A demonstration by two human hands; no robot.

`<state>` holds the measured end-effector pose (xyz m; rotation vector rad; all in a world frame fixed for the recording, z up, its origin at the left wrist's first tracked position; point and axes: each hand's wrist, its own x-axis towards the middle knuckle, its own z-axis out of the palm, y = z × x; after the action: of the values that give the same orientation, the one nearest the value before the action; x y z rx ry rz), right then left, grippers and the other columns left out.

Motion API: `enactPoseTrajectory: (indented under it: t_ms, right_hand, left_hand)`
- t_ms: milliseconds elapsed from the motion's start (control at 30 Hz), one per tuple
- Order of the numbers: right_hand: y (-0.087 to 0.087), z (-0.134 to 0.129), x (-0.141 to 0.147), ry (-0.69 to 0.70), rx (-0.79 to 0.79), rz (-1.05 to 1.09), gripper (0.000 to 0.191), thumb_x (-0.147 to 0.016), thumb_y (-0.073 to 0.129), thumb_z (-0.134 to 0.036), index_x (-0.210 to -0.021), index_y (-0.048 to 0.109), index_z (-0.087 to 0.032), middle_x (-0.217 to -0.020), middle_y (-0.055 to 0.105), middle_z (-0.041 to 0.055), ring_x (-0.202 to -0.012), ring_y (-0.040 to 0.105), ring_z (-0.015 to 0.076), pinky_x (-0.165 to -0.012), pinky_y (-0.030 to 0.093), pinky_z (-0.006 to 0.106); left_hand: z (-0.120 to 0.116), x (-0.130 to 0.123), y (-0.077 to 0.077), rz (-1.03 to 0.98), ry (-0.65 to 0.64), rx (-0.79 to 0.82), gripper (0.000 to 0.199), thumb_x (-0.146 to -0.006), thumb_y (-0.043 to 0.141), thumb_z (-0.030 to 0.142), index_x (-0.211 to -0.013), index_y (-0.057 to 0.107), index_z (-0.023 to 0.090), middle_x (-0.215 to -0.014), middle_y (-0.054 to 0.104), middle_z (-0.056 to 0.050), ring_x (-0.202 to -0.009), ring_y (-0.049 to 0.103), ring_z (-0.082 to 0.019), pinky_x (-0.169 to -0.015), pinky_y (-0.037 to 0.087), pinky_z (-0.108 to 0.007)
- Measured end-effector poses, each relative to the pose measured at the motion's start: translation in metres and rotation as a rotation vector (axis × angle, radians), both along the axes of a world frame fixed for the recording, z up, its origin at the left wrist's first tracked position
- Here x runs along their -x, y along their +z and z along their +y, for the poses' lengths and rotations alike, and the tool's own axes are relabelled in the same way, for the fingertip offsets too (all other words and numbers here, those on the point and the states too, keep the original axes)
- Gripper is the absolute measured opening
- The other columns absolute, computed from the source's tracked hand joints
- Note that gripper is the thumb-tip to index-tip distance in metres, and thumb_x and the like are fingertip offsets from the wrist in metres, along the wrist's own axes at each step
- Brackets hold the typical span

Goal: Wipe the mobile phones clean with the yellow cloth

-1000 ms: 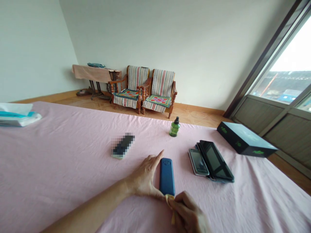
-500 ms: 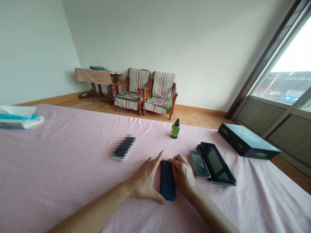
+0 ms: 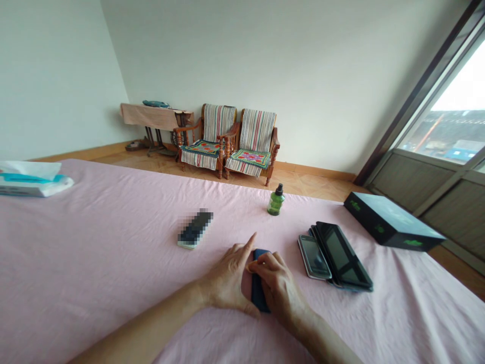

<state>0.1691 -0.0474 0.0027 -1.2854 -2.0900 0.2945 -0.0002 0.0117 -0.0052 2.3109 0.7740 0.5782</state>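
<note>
Moved R hand [image 3: 280, 288] off top edge to flat side of blue phone [image 3: 258, 297], lower ctr of frame, w/ fingers pinching yellowish cloth [image 3: 251, 266]; keeping L hand [image 3: 226, 278] splayed alongside.

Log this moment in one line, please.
left hand: spread beside blue device; right hand: pinching yellowish cloth over device; green bottle: upright

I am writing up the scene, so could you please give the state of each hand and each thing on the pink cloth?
Blue phone: lying flat, partly covered.
Left hand: open, beside it.
Right hand: grip shut on yellowish piece.
Spray bottle: upright.
Black box: shut.
Tissue pack: open, sheet showing.
Silver phone: face up, seemingly unlit.
Black device: lying, seemingly unlit.
White-edged phone: flat, face pixelated.
</note>
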Motion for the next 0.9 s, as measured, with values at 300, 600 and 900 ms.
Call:
enactPoseTrajectory:
  t_ms: [300, 600, 900]
  right_hand:
    - [0.005, -0.038, 0.006, 0.034, 0.085, 0.033, 0.032, -0.086, 0.045, -0.001, -0.086, 0.07, -0.022, -0.086, 0.062, 0.0057, -0.082, 0.054, 0.0194, -0.069, 0.048, 0.029]
    - [0.007, -0.009, 0.005, -0.01, 0.06, 0.007, 0.04, -0.077, 0.042, 0.008, -0.086, 0.071, -0.019, -0.091, 0.06, 0.0071, -0.088, 0.053, 0.0191, -0.076, 0.048, 0.029]
    - [-0.012, 0.026, -0.018, -0.242, -0.021, 0.031, 0.04, -0.082, 0.043, 0.0, -0.102, 0.072, -0.018, -0.088, 0.06, 0.0074, -0.084, 0.055, 0.0197, -0.076, 0.048, 0.031]
  left_hand:
    - [0.001, -0.001, -0.003, -0.019, -0.008, -0.037, 0.144, -0.045, 0.087, 0.034, -0.148, -0.013, 0.027, -0.136, 0.041, -0.012, -0.122, 0.041, -0.035, -0.105, 0.032, -0.05]
    - [0.002, 0.0, -0.002, -0.005, -0.019, -0.031, 0.147, -0.044, 0.088, 0.041, -0.148, -0.016, 0.028, -0.138, 0.041, -0.012, -0.122, 0.04, -0.035, -0.104, 0.032, -0.052]
    - [-0.003, 0.0, 0.004, 0.034, 0.023, -0.01, 0.149, -0.043, 0.09, 0.046, -0.149, -0.013, 0.027, -0.142, 0.038, -0.015, -0.126, 0.038, -0.037, -0.106, 0.029, -0.053]
